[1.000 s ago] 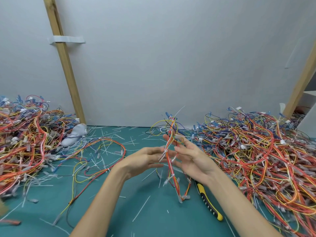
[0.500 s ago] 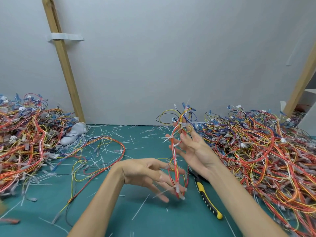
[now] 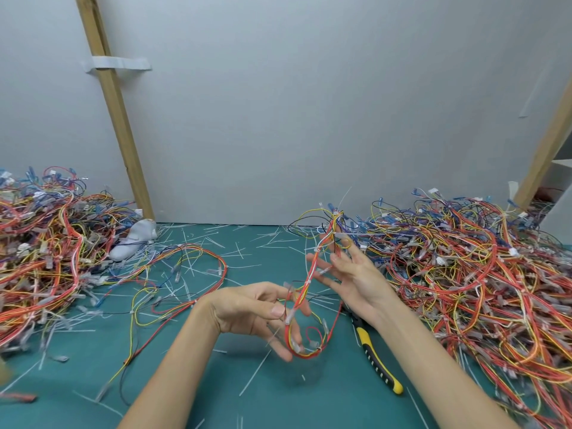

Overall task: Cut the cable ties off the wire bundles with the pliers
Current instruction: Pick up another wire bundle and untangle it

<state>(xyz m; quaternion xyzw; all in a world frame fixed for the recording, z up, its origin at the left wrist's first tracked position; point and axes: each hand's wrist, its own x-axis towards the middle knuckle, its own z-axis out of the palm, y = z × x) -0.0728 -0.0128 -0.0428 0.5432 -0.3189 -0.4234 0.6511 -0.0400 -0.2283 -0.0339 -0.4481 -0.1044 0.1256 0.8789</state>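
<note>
A wire bundle (image 3: 301, 300) is held up above the middle of the tabletop (image 3: 216, 382), well clear of the big wire pile (image 3: 464, 274) along the right edge. Its upper end appears to be pinched at the fingertips of the right hand (image 3: 356, 274), whose other fingers are splayed wide. Its lower loop is caught between the thumb and the loosely curled fingers of the left hand (image 3: 257, 314), though blur leaves the exact grip uncertain. The bundle is judged light and limp — thin insulated strands that sag, swing and snag on one another, stiffened only where a white cable tie (image 3: 308, 283) cinches them. It is best taken hold of just beside a tie, so that the short span is kept taut and the band is presented clear of the strands. The insulation is soft and easily nicked, so the band alone should be bitten. The pliers (image 3: 376, 360) lie untouched on the tabletop under the right forearm, toward the near edge — one hand must be freed to fetch them.
</note>
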